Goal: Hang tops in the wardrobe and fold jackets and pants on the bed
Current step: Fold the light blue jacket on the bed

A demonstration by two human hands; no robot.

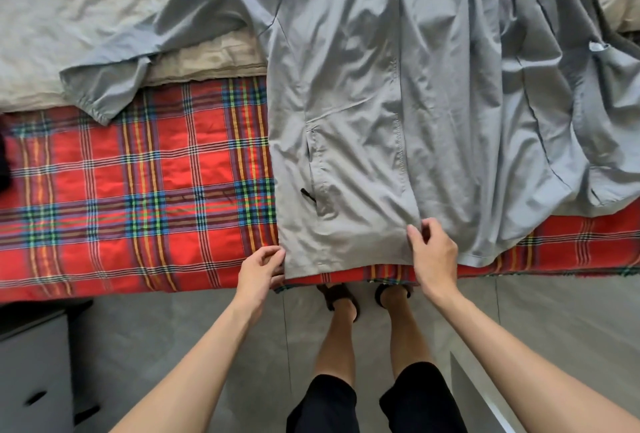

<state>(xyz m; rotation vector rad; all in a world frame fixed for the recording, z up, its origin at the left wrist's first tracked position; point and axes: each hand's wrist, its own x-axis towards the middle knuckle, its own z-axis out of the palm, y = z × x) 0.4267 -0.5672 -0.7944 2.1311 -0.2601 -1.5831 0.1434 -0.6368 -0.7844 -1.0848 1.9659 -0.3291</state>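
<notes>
A thin grey jacket lies spread front-up on the bed, its hem at the near edge. One sleeve stretches out to the left; the right side is bunched in folds. My left hand pinches the hem's left corner. My right hand pinches the lower end of the front zip edge near the middle of the hem. A zipped pocket shows on the left panel.
A red plaid blanket covers the near part of the bed, with a pale crumpled sheet behind. A grey drawer unit stands at lower left on the tiled floor. A dark item lies at the left edge.
</notes>
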